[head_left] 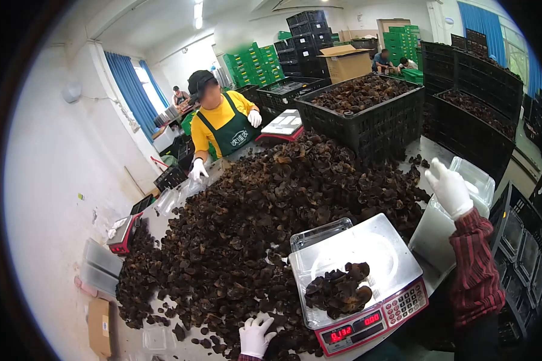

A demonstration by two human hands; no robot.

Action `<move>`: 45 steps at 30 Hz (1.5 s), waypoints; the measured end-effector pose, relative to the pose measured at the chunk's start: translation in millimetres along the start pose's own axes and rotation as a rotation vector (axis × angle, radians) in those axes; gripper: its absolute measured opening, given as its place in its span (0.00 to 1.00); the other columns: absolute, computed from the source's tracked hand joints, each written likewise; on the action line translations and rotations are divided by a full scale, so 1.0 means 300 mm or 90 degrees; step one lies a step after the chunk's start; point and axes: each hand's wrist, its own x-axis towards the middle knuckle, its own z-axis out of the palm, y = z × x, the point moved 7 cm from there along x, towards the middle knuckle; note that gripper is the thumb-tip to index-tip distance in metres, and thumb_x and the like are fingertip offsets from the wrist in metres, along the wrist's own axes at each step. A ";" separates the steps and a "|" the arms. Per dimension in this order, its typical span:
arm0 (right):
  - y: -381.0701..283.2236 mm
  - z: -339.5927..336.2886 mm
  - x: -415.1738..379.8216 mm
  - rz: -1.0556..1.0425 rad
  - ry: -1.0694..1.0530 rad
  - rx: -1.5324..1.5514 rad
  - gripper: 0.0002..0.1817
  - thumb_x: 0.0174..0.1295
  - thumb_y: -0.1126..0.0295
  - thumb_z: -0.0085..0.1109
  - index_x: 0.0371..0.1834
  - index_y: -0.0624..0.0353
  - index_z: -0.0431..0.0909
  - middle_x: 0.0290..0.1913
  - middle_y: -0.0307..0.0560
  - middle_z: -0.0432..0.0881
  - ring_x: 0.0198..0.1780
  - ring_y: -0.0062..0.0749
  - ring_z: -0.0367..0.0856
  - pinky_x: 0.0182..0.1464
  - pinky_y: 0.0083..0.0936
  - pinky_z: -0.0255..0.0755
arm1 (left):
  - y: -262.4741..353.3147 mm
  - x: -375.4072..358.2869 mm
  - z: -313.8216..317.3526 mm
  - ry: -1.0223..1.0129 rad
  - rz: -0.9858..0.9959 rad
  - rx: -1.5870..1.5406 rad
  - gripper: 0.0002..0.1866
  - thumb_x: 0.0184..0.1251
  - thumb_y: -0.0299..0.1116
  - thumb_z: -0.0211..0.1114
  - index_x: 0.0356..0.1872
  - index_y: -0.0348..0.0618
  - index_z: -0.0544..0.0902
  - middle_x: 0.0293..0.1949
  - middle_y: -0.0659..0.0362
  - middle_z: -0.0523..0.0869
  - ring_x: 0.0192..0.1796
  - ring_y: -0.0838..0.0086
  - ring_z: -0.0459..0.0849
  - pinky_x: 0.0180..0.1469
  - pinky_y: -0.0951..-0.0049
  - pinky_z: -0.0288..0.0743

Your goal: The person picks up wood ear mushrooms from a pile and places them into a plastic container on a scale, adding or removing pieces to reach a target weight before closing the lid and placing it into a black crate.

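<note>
My left hand (256,336), in a white glove, rests at the near edge of a big pile of dark brown wood-ear mushrooms (241,210), fingers spread. To its right, a red and silver scale (373,240) carries a clear tray (316,265) with a clump of mushrooms (339,291); its display is lit red. My right hand (450,188), also gloved in white, is raised at the right with fingers apart, beside a stack of clear plastic trays (435,231). Whether it touches the trays is hard to tell.
Across the table stands a co-worker (226,123) in a green apron, near a second scale (283,123). A black crate full of mushrooms (367,120) sits at the table's back. Another scale (121,233) and a cardboard box (99,328) are at left; a black crate (518,240) is at right.
</note>
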 end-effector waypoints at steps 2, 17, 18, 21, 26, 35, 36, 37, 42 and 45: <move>-0.066 -0.004 -0.058 -0.298 -0.097 -0.102 0.12 0.63 0.66 0.54 0.47 0.57 0.73 0.30 0.54 0.82 0.35 0.50 0.81 0.35 0.38 0.75 | -0.029 -0.014 0.034 0.031 -0.019 -0.067 0.18 0.48 0.37 0.71 0.44 0.53 0.84 0.43 0.58 0.82 0.52 0.59 0.77 0.47 0.61 0.72; 0.232 -0.133 -0.129 0.107 0.180 0.185 0.30 0.65 0.71 0.56 0.71 0.52 0.61 0.46 0.46 0.81 0.24 0.16 0.65 0.29 0.17 0.68 | -0.091 -0.062 0.074 0.099 -0.115 -0.103 0.26 0.47 0.30 0.73 0.53 0.56 0.82 0.55 0.53 0.77 0.57 0.56 0.74 0.58 0.62 0.71; 0.256 -0.171 -0.114 0.129 0.233 0.189 0.28 0.67 0.70 0.55 0.71 0.52 0.62 0.44 0.44 0.81 0.22 0.16 0.64 0.27 0.18 0.67 | -0.085 -0.061 0.053 0.164 -0.080 -0.137 0.21 0.45 0.23 0.71 0.45 0.51 0.84 0.49 0.54 0.80 0.52 0.58 0.78 0.56 0.66 0.73; 0.224 -0.266 -0.118 0.286 0.237 0.346 0.19 0.68 0.70 0.53 0.62 0.59 0.72 0.40 0.49 0.82 0.26 0.25 0.71 0.35 0.23 0.72 | -0.069 -0.057 0.008 0.172 -0.091 -0.176 0.16 0.46 0.20 0.69 0.39 0.47 0.84 0.45 0.55 0.81 0.50 0.59 0.79 0.53 0.65 0.74; 0.231 -0.095 -0.239 0.052 0.059 0.157 0.10 0.64 0.67 0.60 0.36 0.65 0.79 0.30 0.54 0.78 0.31 0.42 0.79 0.37 0.32 0.72 | -0.090 -0.072 0.003 0.212 -0.116 -0.236 0.10 0.48 0.17 0.64 0.31 0.42 0.81 0.40 0.53 0.81 0.45 0.60 0.81 0.48 0.69 0.75; 0.215 -0.018 -0.286 0.058 -0.071 0.013 0.25 0.68 0.52 0.51 0.21 0.64 0.76 0.22 0.61 0.74 0.27 0.59 0.73 0.32 0.43 0.67 | -0.069 0.007 -0.203 0.318 -0.147 -0.527 0.10 0.46 0.12 0.66 0.30 0.37 0.82 0.35 0.56 0.83 0.40 0.70 0.82 0.42 0.75 0.75; 0.217 -0.020 -0.285 0.072 -0.066 0.012 0.25 0.68 0.52 0.50 0.22 0.64 0.76 0.22 0.62 0.74 0.27 0.59 0.73 0.32 0.43 0.67 | -0.026 0.043 -0.256 0.333 -0.127 -0.565 0.10 0.48 0.13 0.66 0.30 0.37 0.83 0.36 0.56 0.83 0.40 0.71 0.82 0.43 0.76 0.75; 0.218 -0.023 -0.286 0.085 -0.061 0.012 0.26 0.68 0.52 0.50 0.23 0.64 0.76 0.23 0.62 0.74 0.28 0.59 0.74 0.33 0.43 0.67 | 0.036 0.074 -0.310 0.349 -0.106 -0.601 0.09 0.50 0.13 0.66 0.31 0.37 0.83 0.36 0.56 0.83 0.41 0.71 0.82 0.43 0.76 0.76; 0.218 -0.019 -0.284 0.069 -0.072 0.020 0.27 0.69 0.51 0.48 0.24 0.65 0.76 0.25 0.63 0.75 0.29 0.59 0.74 0.34 0.44 0.67 | 0.361 0.195 -0.401 0.317 0.133 -0.537 0.09 0.49 0.17 0.68 0.33 0.39 0.84 0.43 0.55 0.83 0.47 0.69 0.81 0.47 0.73 0.75; 0.245 -0.010 -0.286 0.057 -0.068 0.023 0.27 0.70 0.51 0.46 0.25 0.66 0.77 0.25 0.63 0.76 0.30 0.59 0.75 0.34 0.44 0.67 | 0.505 0.200 -0.332 0.188 0.327 -0.261 0.11 0.51 0.24 0.68 0.38 0.43 0.84 0.50 0.55 0.82 0.53 0.61 0.80 0.52 0.66 0.73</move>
